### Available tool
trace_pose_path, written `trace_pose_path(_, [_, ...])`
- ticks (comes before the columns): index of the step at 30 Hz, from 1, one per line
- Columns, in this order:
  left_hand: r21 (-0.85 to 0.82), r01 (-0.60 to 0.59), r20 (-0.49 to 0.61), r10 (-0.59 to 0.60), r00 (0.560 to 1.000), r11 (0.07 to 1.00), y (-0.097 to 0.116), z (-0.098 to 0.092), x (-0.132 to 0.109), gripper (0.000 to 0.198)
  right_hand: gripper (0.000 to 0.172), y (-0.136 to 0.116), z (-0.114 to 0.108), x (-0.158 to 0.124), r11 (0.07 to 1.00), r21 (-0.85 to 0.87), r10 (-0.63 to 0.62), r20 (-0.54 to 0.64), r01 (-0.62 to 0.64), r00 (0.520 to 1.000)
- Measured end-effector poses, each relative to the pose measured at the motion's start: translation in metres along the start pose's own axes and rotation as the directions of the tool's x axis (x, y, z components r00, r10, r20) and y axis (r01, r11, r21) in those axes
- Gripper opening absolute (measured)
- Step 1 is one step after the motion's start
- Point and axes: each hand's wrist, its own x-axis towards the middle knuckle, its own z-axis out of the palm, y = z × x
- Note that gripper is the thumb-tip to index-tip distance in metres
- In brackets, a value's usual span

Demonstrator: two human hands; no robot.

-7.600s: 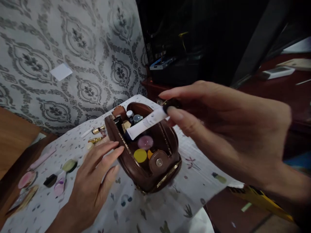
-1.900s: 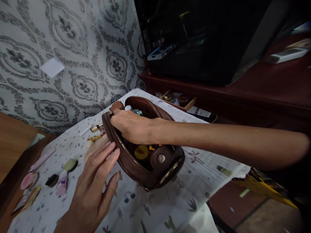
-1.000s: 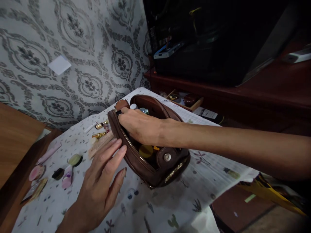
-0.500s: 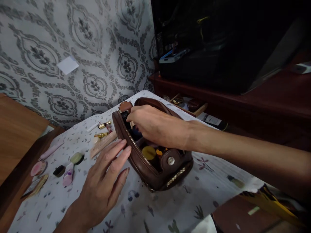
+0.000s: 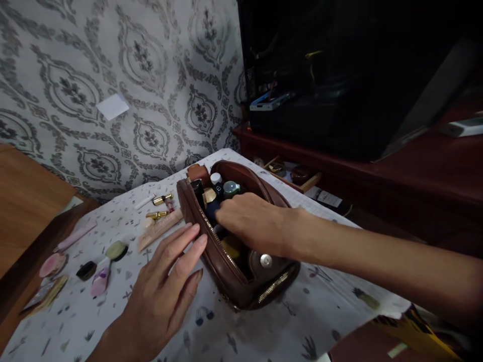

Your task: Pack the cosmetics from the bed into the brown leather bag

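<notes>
A brown zip-up cosmetic bag [image 5: 226,274] stands open on the tablecloth. My right hand [image 5: 256,221] reaches into it from the right; its fingers curl downward and their tips are hidden inside, so what they hold cannot be seen. Around that hand in the bag are a green bottle with a clear top [image 5: 231,188], a small dark bottle with a white cap [image 5: 216,179] and a gold-topped dark blue bottle [image 5: 210,197]. A yellowish round item [image 5: 230,246] shows below the wrist. My left hand [image 5: 162,286] has its fingers spread, fingertips against the bag's left side.
Lipsticks [image 5: 157,214] and a beige tube [image 5: 160,231] lie left of the bag. Farther left are a purple-and-white tube [image 5: 100,279], a green round item [image 5: 116,250] and a pink round item [image 5: 53,264]. An open drawer [image 5: 298,176] and a large dark screen [image 5: 339,65] stand behind.
My right hand has moved from the bag's far left end toward its middle and deeper in, uncovering several bottles at the back. My left hand stays at the bag's side.
</notes>
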Motion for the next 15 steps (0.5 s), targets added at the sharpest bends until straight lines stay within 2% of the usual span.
trace_pose_path(9, [0.012, -0.010, -0.014, 0.011, 1.000, 1.000, -0.001, 0.000, 0.001, 0.049, 0.025, 0.002, 0.003, 0.007, 1.000, -0.011, 0.015, 0.068, -0.014, 0.998])
trace_pose_path(11, [0.019, -0.008, -0.014, 0.009, 1.000, 1.000, 0.000, 0.000, 0.001, 0.047, 0.021, 0.007, 0.008, 0.007, 1.000, 0.014, -0.004, 0.016, 0.004, 1.000])
trace_pose_path(15, [0.012, 0.004, -0.037, -0.003, 0.999, 1.000, 0.000, 0.003, -0.001, 0.046, 0.014, 0.020, 0.009, 0.000, 0.996, 0.083, -0.025, -0.188, 0.041, 0.982])
